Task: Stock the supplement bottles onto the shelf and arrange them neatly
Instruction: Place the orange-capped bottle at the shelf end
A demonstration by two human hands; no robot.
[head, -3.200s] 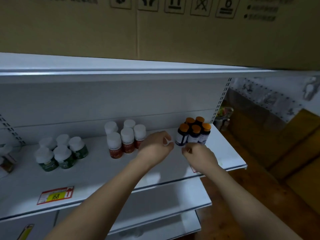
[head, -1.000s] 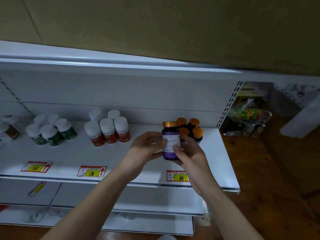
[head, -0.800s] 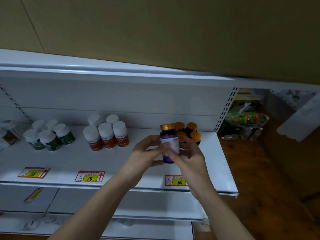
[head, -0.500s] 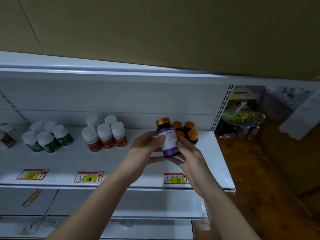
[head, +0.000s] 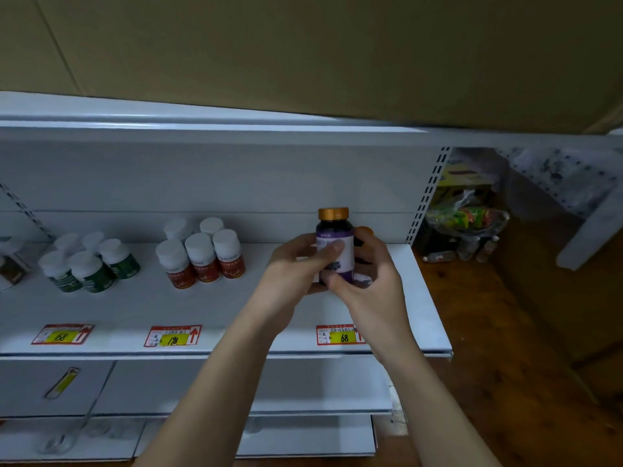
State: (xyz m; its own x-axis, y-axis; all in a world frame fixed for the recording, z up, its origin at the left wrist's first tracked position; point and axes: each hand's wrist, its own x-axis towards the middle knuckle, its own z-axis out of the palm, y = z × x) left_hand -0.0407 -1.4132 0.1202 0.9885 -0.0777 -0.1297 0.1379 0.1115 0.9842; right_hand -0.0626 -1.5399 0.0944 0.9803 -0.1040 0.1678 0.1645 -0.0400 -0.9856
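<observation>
1. Dark supplement bottle with a gold screw cap and a purple-and-white label (head: 334, 246): upright, held in the air above the right part of the white metal shelf (head: 416, 298), in front of the white back panel. It touches no shelf surface.
2. Left hand (head: 296, 269): wrapped round the bottle's left side, thumb laid across the front of the label, fingers curled behind. Holding the bottle.
3. Right hand (head: 369, 281): gripping the same bottle low and from the right, thumb across the bottom of the label, fingers curled round the far side.
4. Orange-capped bottle (head: 365, 230): only a sliver of cap shows behind the right hand, standing on the shelf; how many more stand there cannot be told.
5. Five white-capped bottles with red-orange labels (head: 202, 257): upright cluster on the shelf, well left of the held bottle, three in front and two behind.
6. White-capped bottles with green labels (head: 89, 264): second cluster further left, upright.
7. Shelf front: three red-and-yellow price tags, reading 168 (head: 62, 334), 198 (head: 173, 336) and 68 (head: 338, 335); the last lies directly below the held bottle, partly behind the right wrist.
8. Brown cardboard carton (head: 303, 45): sits on the shelf above.
9. Wooden floor (head: 505, 332): at right, with bagged clutter beside the shelf upright.
</observation>
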